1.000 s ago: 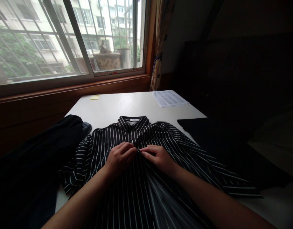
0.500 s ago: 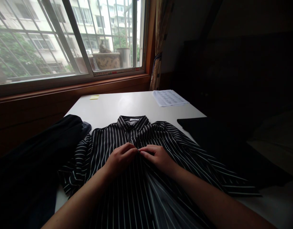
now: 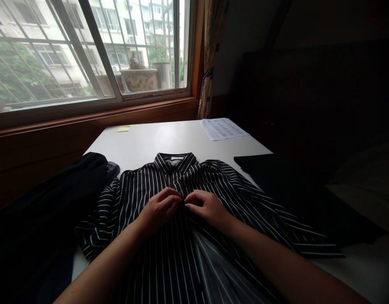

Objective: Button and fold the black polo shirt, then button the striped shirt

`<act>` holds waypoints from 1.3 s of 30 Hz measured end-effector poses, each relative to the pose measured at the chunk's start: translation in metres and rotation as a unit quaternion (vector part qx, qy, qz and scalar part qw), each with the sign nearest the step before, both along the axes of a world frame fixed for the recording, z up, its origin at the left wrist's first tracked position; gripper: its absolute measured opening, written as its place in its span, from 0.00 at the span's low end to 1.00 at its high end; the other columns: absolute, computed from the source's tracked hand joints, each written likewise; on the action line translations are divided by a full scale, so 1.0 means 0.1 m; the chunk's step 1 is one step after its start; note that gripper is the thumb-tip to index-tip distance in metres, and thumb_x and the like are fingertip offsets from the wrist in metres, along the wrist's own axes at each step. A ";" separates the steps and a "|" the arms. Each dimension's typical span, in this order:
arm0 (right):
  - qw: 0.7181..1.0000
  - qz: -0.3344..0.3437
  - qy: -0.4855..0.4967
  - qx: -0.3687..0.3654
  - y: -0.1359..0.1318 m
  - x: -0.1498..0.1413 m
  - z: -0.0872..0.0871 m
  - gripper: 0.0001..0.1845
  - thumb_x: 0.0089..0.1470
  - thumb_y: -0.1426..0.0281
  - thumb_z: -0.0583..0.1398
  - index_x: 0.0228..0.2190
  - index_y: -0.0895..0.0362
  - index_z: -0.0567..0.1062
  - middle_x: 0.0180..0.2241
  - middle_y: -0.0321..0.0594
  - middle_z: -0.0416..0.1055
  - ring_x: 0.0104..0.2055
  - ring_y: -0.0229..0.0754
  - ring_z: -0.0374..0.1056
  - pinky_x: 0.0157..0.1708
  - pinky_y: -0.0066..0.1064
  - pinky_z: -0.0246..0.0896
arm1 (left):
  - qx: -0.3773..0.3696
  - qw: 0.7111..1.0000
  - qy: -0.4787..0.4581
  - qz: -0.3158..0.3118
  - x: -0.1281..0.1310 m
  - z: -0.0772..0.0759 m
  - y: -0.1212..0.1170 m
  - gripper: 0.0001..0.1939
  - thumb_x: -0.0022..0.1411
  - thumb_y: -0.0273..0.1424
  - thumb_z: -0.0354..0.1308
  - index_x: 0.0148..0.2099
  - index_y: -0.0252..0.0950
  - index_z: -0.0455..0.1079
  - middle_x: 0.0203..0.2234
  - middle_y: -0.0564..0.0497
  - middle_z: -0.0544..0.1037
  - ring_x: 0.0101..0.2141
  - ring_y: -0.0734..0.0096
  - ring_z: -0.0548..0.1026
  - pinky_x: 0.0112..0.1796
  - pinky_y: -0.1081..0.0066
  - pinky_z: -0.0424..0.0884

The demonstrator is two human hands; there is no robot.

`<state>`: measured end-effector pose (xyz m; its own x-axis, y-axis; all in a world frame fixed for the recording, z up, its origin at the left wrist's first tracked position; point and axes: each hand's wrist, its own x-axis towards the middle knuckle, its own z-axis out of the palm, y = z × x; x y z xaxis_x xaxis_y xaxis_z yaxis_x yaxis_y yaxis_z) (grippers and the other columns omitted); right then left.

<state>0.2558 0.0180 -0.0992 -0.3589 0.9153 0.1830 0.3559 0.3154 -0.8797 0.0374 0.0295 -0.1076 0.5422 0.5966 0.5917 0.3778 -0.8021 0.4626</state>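
A black shirt with white stripes (image 3: 140, 181) lies front up, its collar (image 3: 175, 162) pointing away from me. My left hand (image 3: 161, 207) pinches the front edge of the shirt at chest height, fingers bent and closed. Close beside it, my right hand (image 3: 208, 209) grips the same front edge between thumb and fingers. The fingertips nearly meet, and any button between them is too small and dark to make out. Below my hands the front parts, showing the greyish inner side of the cloth (image 3: 218, 266).
The shirt lies on a white table (image 3: 143, 139). Dark clothing (image 3: 55, 198) is heaped at the left, and a black cloth (image 3: 286, 190) hangs over the right side. Printed papers (image 3: 224, 129) and a yellow sticky note (image 3: 123, 128) lie toward the back, below a barred window (image 3: 86, 55).
My right thumb and fingers have curled and shifted slightly at the shirt's front edge. The left fingers have bent a little more. The whole view has moved slightly.
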 end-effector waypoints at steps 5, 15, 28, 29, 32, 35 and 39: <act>1.000 0.005 -0.013 0.019 -0.01 -0.01 0.03 0.02 0.55 0.71 0.65 0.33 0.54 0.80 0.33 0.35 0.77 0.37 0.40 0.73 0.40 0.30 0.65 | -0.018 1.000 0.001 0.011 0.00 0.02 0.01 0.09 0.67 0.21 0.52 0.44 0.37 0.69 0.41 0.48 0.74 0.41 0.72 0.74 0.42 0.71 0.72; 0.997 -0.018 -0.051 0.061 -0.01 0.00 -0.05 0.02 0.56 0.74 0.64 0.32 0.54 0.77 0.32 0.34 0.74 0.35 0.38 0.70 0.38 0.29 0.63 | -0.018 0.992 0.124 0.028 -0.02 -0.02 0.07 0.07 0.66 0.32 0.59 0.47 0.40 0.72 0.40 0.50 0.75 0.41 0.65 0.71 0.42 0.64 0.70; 0.958 -0.025 -0.259 0.121 0.01 0.07 -0.08 0.23 0.53 0.60 0.68 0.50 0.49 0.75 0.38 0.38 0.68 0.44 0.47 0.64 0.47 0.40 0.61 | -0.016 0.975 0.210 0.077 -0.09 -0.08 0.11 0.29 0.60 0.45 0.64 0.61 0.47 0.67 0.54 0.46 0.70 0.53 0.53 0.65 0.53 0.50 0.69; 0.954 -0.022 -0.274 0.119 0.02 0.08 -0.08 0.25 0.52 0.58 0.67 0.51 0.48 0.74 0.40 0.39 0.68 0.45 0.48 0.64 0.48 0.41 0.61 | -0.018 0.975 0.210 0.076 -0.11 -0.09 0.12 0.30 0.59 0.45 0.65 0.62 0.46 0.66 0.54 0.46 0.70 0.54 0.52 0.64 0.53 0.50 0.69; 0.944 -0.012 -0.310 0.109 0.04 0.13 -0.05 0.31 0.51 0.53 0.68 0.55 0.45 0.73 0.43 0.41 0.67 0.47 0.50 0.63 0.49 0.44 0.60 | -0.022 0.975 0.208 0.070 -0.13 -0.08 0.14 0.32 0.58 0.46 0.66 0.63 0.47 0.65 0.55 0.46 0.69 0.54 0.52 0.64 0.53 0.49 0.69; 0.938 0.000 -0.330 0.104 0.05 0.16 -0.02 0.35 0.50 0.51 0.67 0.57 0.43 0.70 0.44 0.42 0.67 0.47 0.52 0.63 0.48 0.45 0.60 | -0.023 0.978 0.198 0.066 -0.13 -0.05 0.13 0.31 0.59 0.45 0.66 0.62 0.46 0.66 0.54 0.46 0.70 0.54 0.52 0.65 0.52 0.49 0.69; 0.937 0.004 -0.334 0.105 0.05 0.17 -0.02 0.36 0.50 0.50 0.67 0.58 0.42 0.69 0.44 0.42 0.67 0.47 0.52 0.62 0.48 0.45 0.59 | -0.017 0.983 0.175 0.052 -0.13 0.00 0.09 0.21 0.64 0.38 0.61 0.59 0.46 0.68 0.52 0.47 0.71 0.51 0.57 0.67 0.52 0.52 0.69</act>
